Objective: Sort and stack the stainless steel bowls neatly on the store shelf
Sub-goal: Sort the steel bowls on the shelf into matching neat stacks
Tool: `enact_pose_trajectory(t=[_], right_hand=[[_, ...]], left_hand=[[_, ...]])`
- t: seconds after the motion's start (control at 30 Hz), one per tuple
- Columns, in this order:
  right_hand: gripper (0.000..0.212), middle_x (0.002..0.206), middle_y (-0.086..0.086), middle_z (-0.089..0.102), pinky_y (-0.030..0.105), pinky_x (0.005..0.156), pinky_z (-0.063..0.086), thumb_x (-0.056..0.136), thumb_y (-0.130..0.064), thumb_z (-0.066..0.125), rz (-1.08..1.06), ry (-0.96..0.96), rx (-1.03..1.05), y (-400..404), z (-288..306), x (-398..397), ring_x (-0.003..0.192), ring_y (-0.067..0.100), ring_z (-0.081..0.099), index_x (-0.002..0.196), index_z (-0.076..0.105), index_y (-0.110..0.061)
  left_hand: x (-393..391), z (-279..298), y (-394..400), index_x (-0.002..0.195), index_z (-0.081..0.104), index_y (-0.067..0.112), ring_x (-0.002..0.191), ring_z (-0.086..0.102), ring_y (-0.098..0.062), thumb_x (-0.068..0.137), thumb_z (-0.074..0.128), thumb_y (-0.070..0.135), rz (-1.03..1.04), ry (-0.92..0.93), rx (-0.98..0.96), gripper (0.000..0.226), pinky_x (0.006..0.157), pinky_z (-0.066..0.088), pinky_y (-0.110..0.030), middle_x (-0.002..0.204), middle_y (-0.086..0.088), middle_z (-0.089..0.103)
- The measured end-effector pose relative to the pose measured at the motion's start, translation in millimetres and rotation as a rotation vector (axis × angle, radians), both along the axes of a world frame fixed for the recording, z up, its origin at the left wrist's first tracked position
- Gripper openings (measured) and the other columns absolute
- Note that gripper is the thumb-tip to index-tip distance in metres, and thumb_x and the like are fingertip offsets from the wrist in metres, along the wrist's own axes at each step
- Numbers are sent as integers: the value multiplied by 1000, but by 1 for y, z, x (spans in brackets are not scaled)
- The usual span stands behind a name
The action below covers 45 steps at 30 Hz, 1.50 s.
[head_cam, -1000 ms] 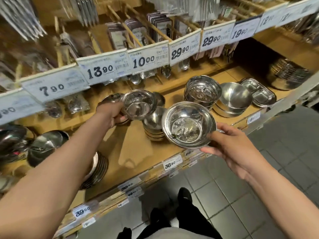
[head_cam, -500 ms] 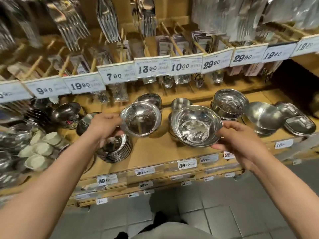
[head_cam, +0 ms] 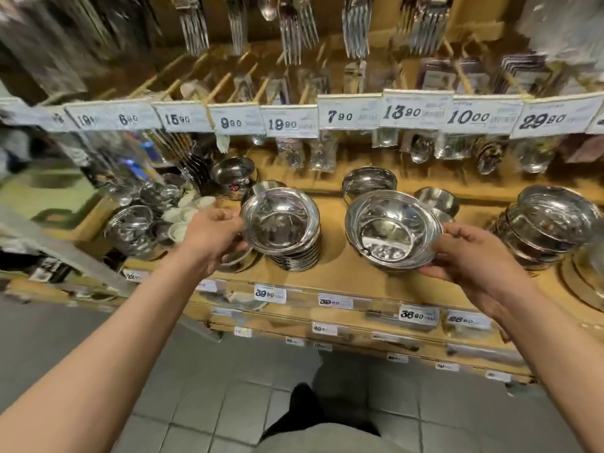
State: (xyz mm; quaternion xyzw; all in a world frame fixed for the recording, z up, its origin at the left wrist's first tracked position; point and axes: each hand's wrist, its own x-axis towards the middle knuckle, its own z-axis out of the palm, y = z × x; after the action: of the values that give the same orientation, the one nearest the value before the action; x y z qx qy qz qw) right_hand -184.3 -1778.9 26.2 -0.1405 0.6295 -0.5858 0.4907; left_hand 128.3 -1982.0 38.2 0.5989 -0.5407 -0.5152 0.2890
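My left hand (head_cam: 214, 230) grips the rim of a small steel bowl (head_cam: 280, 220), held tilted just above a stack of like bowls (head_cam: 299, 258) on the wooden shelf (head_cam: 340, 273). A wider steel bowl (head_cam: 392, 232) is held by its right rim in my right hand (head_cam: 470, 253), over bare shelf near the front edge. Behind it stand a shallow bowl (head_cam: 369, 181) and a small cup-shaped bowl (head_cam: 436, 199). A tall stack of bowls (head_cam: 549, 227) sits to the right.
Price tags (head_cam: 353, 112) hang along the rail above, with packed cutlery (head_cam: 294, 24) on pegs behind. More steel bowls (head_cam: 130, 223) and white cups (head_cam: 189, 210) crowd the shelf's left end. Grey floor tiles (head_cam: 202, 403) lie below.
The view has swung left along the shelf. Both hands moved left with their bowls; the small bowl in my left hand now hovers right over the stack.
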Motion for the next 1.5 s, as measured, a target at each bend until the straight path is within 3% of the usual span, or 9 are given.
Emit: enact_pose_trajectory(t=[0.13, 0.33, 0.5, 0.63, 0.73, 0.87, 1.1, 1.3, 1.5], right_hand=[[29, 94, 16, 79, 35, 65, 65, 91, 2, 66, -55, 42, 39, -18, 3, 9, 87, 29, 78, 119, 65, -5], [38, 108, 25, 73, 27, 57, 63, 90, 4, 67, -167, 47, 74, -44, 1, 24, 91, 34, 74, 127, 60, -1], [42, 111, 28, 71, 27, 55, 62, 89, 6, 66, -213, 69, 92, -60, 0, 39, 87, 35, 74, 129, 57, 1], [39, 101, 23, 75, 25, 55, 60, 88, 4, 68, -245, 62, 88, -67, -1, 46, 77, 27, 76, 125, 61, -2], [32, 94, 18, 77, 24, 55, 61, 89, 3, 67, -231, 56, 87, -74, -6, 48, 78, 26, 76, 120, 64, -2], [20, 95, 19, 77, 24, 55, 60, 90, 3, 65, -170, 49, 91, -83, -12, 52, 76, 25, 75, 108, 68, -5], [20, 90, 16, 77, 23, 53, 59, 91, 4, 63, -105, 52, 119, -99, -18, 58, 67, 21, 74, 109, 69, -2], [24, 80, 9, 77, 24, 51, 59, 92, 4, 63, -91, 50, 111, -108, -15, 67, 67, 22, 75, 115, 66, -1], [25, 85, 10, 77, 26, 52, 60, 91, 3, 65, -81, 35, 103, -108, -17, 81, 68, 23, 76, 115, 65, -3]], left_hand=[[-2, -16, -17, 79, 68, 2, 83, 71, -26, 89, 71, -2, -44, 23, 37, 11, 74, 65, -37, 92, -21, 71], [-11, -38, -63, 85, 77, 3, 56, 68, -16, 86, 75, 0, -155, 10, 57, 4, 44, 53, -19, 79, -14, 76], [-19, -55, -105, 89, 72, -5, 71, 68, -24, 87, 73, 5, -296, -101, 8, 11, 72, 65, -39, 91, -21, 76], [-25, -66, -124, 74, 81, 18, 65, 71, -17, 87, 74, 7, -348, -130, -36, 19, 57, 60, -32, 76, -2, 79], [-31, -75, -133, 82, 81, 18, 73, 71, -19, 89, 72, 7, -338, -178, -53, 16, 66, 58, -33, 83, 0, 79], [-34, -82, -136, 83, 79, 19, 74, 72, -17, 92, 68, 3, -343, -166, -13, 21, 55, 56, -26, 87, -3, 79], [-36, -88, -128, 105, 78, 2, 108, 70, -32, 95, 66, 3, -352, -152, -42, 15, 99, 56, -49, 110, -11, 76], [-26, -85, -121, 103, 72, 10, 91, 68, -23, 84, 81, 14, -407, -315, -94, 21, 94, 57, -49, 95, -3, 72], [-21, -80, -115, 103, 69, 1, 107, 68, -37, 84, 69, -5, -387, -273, -53, 20, 90, 60, -51, 111, -19, 71]])
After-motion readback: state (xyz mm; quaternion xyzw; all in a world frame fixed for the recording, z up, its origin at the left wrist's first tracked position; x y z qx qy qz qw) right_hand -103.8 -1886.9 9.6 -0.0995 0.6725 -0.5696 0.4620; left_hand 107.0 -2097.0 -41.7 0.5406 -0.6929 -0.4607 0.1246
